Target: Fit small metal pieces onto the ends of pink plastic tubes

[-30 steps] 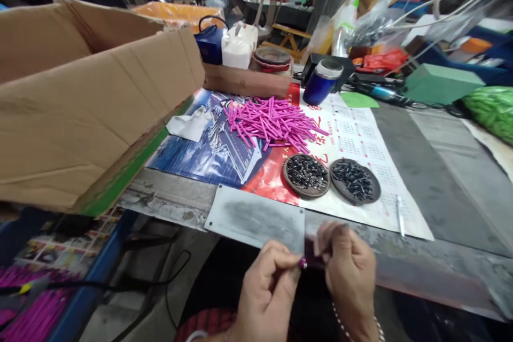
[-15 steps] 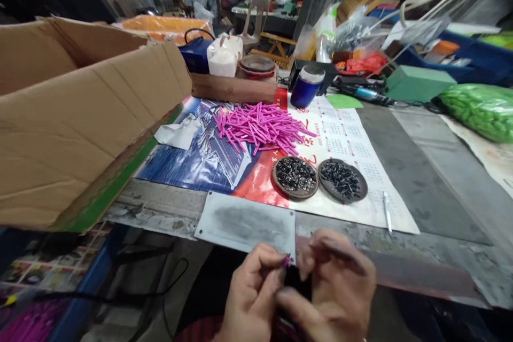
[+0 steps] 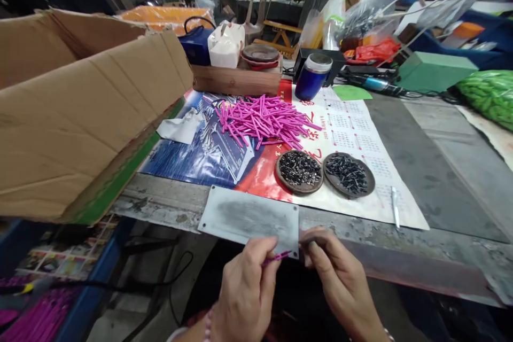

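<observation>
Vs half a second ago: hands pulled apart, no longer bunched together; pink stick now showing more of its length, not just the tip.

Left hand (image 3: 246, 294) pinched shut on thin pink stick (image 3: 276, 257), thumb and forefinger clamped near one end, stick pointing right and slightly up, tip just at corner of grey plate (image 3: 250, 218). Right hand (image 3: 336, 278) curled, fingertips drawn together just right of stick tip; something small possibly held, can't tell, blurred. Small gap between the two hands.

Grey plate: flat, rectangular, smudged dark, overhanging bench edge. Beyond it, two round shallow dishes side by side, left dish (image 3: 299, 171) and right dish (image 3: 349, 175), both full of small black glossy parts. Further back, loose pile of pink sticks (image 3: 264, 120), same thin straight shape as the held one, lying on glossy printed poster (image 3: 208, 149). Blue cup (image 3: 312, 80) with pale lid behind pile. Open cardboard box (image 3: 80, 107), creased, on the left.
</observation>
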A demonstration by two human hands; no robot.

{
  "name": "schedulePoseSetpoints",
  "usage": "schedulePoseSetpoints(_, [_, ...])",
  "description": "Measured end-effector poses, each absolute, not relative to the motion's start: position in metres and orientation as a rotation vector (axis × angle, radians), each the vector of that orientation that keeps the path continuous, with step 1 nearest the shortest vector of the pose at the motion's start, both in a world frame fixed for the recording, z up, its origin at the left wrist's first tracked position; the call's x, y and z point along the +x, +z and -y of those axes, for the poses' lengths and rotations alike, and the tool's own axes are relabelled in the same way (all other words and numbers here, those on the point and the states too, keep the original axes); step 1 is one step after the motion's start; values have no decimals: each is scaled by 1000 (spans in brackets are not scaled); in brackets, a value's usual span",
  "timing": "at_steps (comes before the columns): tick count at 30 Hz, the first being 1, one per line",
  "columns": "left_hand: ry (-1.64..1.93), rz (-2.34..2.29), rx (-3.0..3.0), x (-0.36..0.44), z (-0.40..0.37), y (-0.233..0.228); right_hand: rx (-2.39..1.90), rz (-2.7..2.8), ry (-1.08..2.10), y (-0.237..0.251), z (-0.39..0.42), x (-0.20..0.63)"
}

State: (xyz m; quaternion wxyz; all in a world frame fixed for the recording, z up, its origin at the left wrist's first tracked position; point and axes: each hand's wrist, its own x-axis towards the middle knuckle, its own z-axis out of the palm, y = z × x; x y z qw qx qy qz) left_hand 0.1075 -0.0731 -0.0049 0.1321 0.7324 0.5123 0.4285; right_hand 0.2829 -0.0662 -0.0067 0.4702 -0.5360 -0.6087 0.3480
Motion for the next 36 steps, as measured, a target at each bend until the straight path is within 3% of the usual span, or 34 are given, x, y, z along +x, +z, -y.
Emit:
schedulePoseSetpoints(17, [1277,-1439,2468,106,73,-6,-1281,1479,995,-2,64,274])
schedulePoseSetpoints(36, [1242,-1298,2443,99,75,-12,-1257,1658,830,4,64,268])
